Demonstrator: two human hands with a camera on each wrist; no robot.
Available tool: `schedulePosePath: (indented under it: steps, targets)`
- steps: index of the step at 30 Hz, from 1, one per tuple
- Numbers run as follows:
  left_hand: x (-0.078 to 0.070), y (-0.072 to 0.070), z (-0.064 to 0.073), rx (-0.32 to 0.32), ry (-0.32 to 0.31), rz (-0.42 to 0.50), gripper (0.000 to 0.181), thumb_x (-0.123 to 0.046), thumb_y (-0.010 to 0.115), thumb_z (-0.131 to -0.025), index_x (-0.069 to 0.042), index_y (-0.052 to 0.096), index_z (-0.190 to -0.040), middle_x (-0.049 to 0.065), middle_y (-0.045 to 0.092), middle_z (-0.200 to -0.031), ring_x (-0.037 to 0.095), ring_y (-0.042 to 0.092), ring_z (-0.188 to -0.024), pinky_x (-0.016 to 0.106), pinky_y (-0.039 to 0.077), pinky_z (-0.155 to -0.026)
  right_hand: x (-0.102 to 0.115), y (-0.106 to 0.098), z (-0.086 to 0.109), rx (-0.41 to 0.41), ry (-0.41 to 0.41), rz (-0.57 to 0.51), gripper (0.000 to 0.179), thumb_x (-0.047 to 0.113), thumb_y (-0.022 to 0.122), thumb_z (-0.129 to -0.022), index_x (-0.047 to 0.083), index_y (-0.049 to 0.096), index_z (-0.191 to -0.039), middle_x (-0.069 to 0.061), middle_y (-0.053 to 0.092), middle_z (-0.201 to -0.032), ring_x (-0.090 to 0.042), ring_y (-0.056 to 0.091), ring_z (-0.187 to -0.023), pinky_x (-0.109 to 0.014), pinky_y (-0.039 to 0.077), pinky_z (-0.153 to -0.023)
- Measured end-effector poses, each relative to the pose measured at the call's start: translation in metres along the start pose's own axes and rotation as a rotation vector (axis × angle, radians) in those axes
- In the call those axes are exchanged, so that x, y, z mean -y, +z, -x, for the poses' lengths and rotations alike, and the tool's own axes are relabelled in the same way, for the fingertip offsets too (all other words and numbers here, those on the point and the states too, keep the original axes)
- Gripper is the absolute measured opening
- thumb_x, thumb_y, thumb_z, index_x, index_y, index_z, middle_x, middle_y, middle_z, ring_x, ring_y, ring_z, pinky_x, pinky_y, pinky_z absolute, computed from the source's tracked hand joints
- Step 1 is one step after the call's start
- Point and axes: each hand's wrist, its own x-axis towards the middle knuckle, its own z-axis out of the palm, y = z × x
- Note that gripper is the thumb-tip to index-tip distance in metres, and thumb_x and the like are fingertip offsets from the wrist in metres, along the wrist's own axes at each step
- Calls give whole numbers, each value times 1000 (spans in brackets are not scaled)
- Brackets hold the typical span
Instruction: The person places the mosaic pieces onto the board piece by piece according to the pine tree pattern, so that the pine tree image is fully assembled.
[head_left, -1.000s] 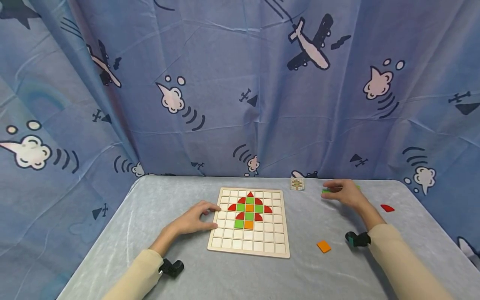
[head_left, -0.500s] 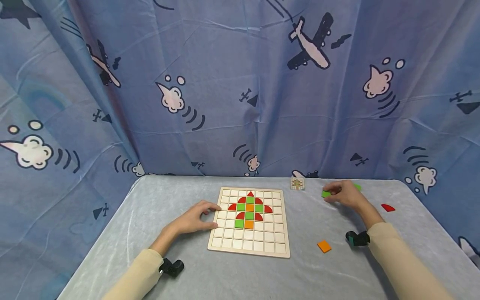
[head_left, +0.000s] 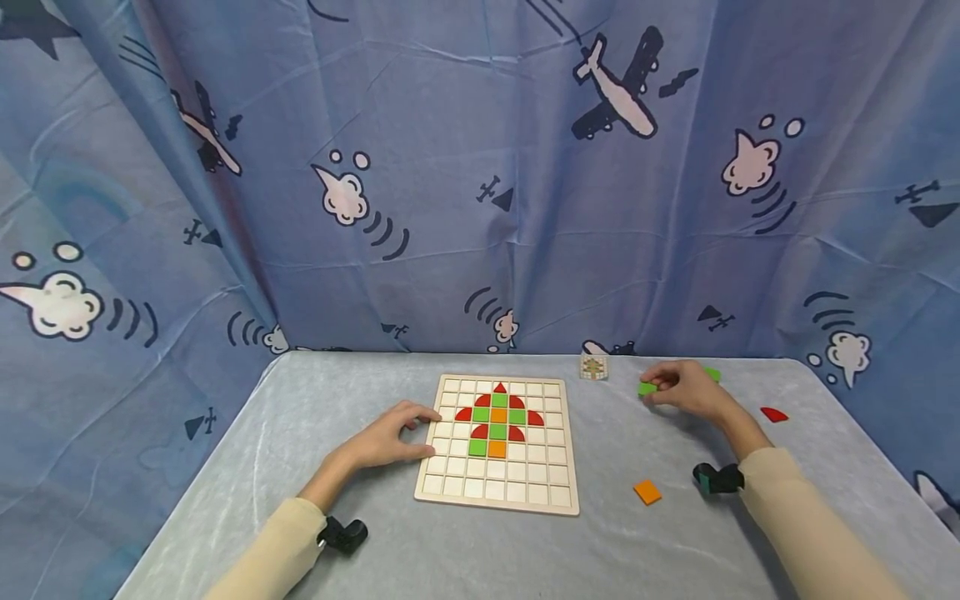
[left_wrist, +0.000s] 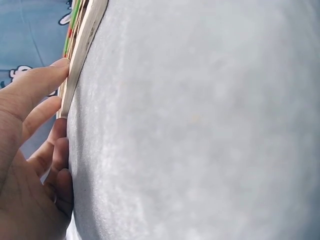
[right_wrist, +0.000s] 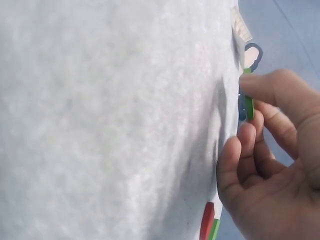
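Pinched between thumb and fingers of my right hand (head_left: 686, 389) is a green square tile (head_left: 647, 388), at the back right of the table. In the right wrist view the same tile stands tilted, edge toward the camera, behind the thumb. My left hand (head_left: 390, 435) touches the left edge of a wooden grid board (head_left: 457, 492) with its thumb and fingertips, the fingers loosely bent. Red, green and orange tiles form a pattern in the board's upper middle. In the left wrist view the board's side (left_wrist: 82, 55) meets the fingertips.
Behind the right hand another green piece (head_left: 712, 374) shows partly. A red quarter-round tile (head_left: 774, 414) lies to its right, and an orange square tile (head_left: 647, 492) lies nearer. A small pattern card (head_left: 594, 367) sits at the back edge, before the blue curtain (head_left: 420, 250).
The right hand has taken the green tile between thumb and fingers, tipping it up and shifting it slightly left. The left hand and board have stayed put.
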Motion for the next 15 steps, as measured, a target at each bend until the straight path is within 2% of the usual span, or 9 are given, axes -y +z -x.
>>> schedulePosePath:
  steps: [7,15]
  targets:
    - [0,0,-1,-1,1,-2,50,-27,79,-91,-12,62,-136,9,53,-131,28,52,-113,50,43,-96,6,-3,5,53,-46,-39,33,0,76,-87,-10,67,-117,-15,66,-108,-26,56,-94,-26,51,-74]
    - [0,0,1,-1,-11,-28,51,-29,79,-91,-13,62,-136,6,53,-131,25,52,-111,48,44,-95,13,-1,13,101,-113,-117,32,0,73,-89,-8,67,-120,-21,64,-122,-34,58,-109,-28,53,-84]
